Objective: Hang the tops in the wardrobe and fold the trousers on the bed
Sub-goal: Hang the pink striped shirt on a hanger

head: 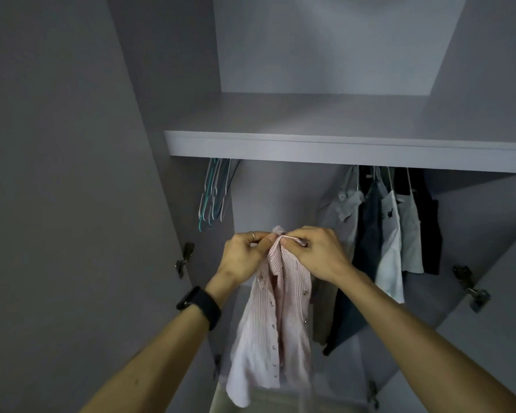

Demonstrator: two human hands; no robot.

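Head view: both hands work at the collar of the striped shirt, in front of the open wardrobe and below the shelf. The left hand pinches the collar from the left, and the right hand pinches it from the right. The shirt hangs free beneath them, between the empty hangers at far left and the hung tops at far right. Whether a hanger sits inside the shirt cannot be told. The rail is hidden behind the shelf edge.

Risk: the grip is on thin fabric only. If either pinch slackens, the shirt may tilt to one side or drop. An unevenly seated collar could later slide off a hanger.
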